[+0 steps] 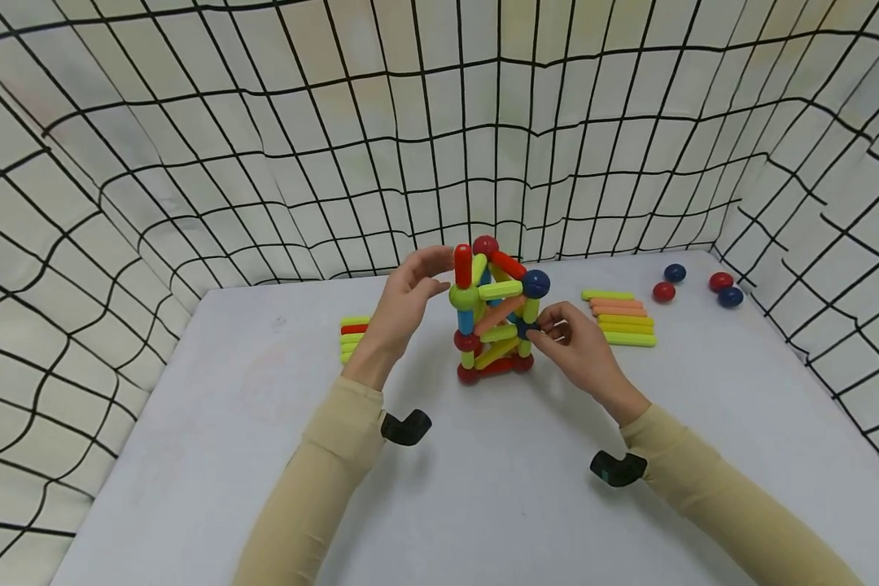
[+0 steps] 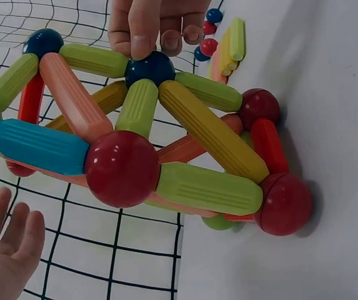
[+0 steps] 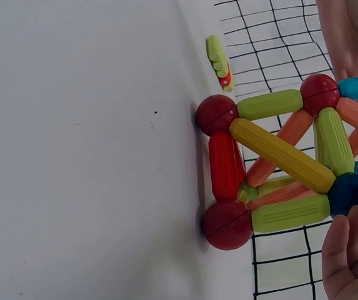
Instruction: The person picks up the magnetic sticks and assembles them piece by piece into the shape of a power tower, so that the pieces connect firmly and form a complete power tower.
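A tower of magnetic building sticks and balls (image 1: 500,334) stands upright on the table, its red bottom balls (image 2: 283,204) touching the surface. My right hand (image 1: 579,350) pinches a dark blue ball (image 3: 346,195) at mid-height on the tower's right side, thumb and fingertips against it. To the left, near the top, my left hand (image 1: 401,303) is raised with fingers loosely bent; the left wrist view shows them apart from the tower. Beside those fingers a red stick (image 1: 463,267) points up from a lime ball (image 1: 464,296). The tower's far side is partly hidden.
Lime and red sticks (image 1: 353,330) lie left of the tower, partly behind my left arm. Lime, orange and yellow sticks (image 1: 625,321) lie in a row on the right. Beyond them are loose red and blue balls (image 1: 663,292). Netting over white cloth (image 1: 410,138) walls the table.
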Demonstrator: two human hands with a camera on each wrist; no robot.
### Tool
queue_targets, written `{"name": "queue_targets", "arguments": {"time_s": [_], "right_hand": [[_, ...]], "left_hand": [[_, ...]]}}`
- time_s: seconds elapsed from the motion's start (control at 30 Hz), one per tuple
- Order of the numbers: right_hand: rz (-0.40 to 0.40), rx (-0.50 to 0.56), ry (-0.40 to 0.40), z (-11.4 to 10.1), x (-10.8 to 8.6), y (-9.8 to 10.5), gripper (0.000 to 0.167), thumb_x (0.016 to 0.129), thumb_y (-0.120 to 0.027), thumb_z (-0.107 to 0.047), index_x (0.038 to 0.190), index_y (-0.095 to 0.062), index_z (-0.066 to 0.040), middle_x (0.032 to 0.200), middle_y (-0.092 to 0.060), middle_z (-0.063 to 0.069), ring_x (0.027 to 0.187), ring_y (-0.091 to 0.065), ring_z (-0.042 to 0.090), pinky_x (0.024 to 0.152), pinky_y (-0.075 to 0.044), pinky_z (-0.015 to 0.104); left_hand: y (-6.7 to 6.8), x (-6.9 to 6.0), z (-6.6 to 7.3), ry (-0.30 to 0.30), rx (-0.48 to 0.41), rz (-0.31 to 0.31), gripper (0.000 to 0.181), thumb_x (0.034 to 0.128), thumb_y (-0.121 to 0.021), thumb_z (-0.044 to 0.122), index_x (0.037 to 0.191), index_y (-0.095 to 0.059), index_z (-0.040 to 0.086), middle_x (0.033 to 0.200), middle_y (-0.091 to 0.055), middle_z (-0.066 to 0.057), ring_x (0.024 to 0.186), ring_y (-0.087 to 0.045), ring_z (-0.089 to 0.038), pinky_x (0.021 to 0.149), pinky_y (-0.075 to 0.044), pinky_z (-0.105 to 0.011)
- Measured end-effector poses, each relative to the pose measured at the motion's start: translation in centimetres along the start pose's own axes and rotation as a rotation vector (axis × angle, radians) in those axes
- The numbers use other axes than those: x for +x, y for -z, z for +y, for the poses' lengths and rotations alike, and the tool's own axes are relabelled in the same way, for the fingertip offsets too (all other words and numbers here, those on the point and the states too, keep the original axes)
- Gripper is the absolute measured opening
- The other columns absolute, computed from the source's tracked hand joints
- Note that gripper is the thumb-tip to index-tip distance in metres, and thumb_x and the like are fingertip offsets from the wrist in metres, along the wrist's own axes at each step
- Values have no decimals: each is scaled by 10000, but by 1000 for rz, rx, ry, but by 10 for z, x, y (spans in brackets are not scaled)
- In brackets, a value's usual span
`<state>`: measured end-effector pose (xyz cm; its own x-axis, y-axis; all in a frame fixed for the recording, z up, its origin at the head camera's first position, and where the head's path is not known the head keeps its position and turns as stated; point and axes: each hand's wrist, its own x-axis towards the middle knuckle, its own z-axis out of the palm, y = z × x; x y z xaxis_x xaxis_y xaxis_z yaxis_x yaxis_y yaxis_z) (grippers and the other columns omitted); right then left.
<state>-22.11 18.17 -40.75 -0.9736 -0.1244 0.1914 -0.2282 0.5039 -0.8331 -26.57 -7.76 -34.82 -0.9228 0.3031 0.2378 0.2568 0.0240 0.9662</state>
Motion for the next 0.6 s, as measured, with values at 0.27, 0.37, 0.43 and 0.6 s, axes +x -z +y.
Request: {"name": "queue_targets", "arguments": {"time_s": [0.27,0.37,0.43,0.6], "right_hand": [[-7,16,-14,-3,8,-1,268,941,-660,-139,1146,-537,-18,1139,-556,130,1001,-605,275,891,-521,404],[-9,-1,-3,-2,10,0,308,945,-657,-150,1193,-535,-14,1205,-548,139,1022,-611,289,910,-521,431],[-13,-16,12,-3,12,1,340,947,-655,-159,1232,-540,-15,1241,-550,143,1037,-615,296,914,-524,441],[-21,-60,29,0,14,4,385,959,-643,-191,1304,-558,-43,1283,-573,134,1085,-612,304,918,-526,452]], "left_hand": [[-5,23,-5,78,21,-105,439,1043,-397,202,1481,-385,232,1478,-420,29,1315,-420,-158,1108,-342,-407],[-6,25,-5,72,13,-108,446,1038,-419,203,1483,-386,208,1463,-428,14,1297,-438,-167,1098,-358,-413],[-5,23,-5,54,22,-89,445,1037,-434,190,1480,-399,178,1449,-440,5,1290,-444,-171,1084,-382,-411],[0,15,-10,21,43,-55,408,1037,-482,205,1443,-475,163,1382,-503,-20,1235,-494,-182,1037,-442,-381]]}}
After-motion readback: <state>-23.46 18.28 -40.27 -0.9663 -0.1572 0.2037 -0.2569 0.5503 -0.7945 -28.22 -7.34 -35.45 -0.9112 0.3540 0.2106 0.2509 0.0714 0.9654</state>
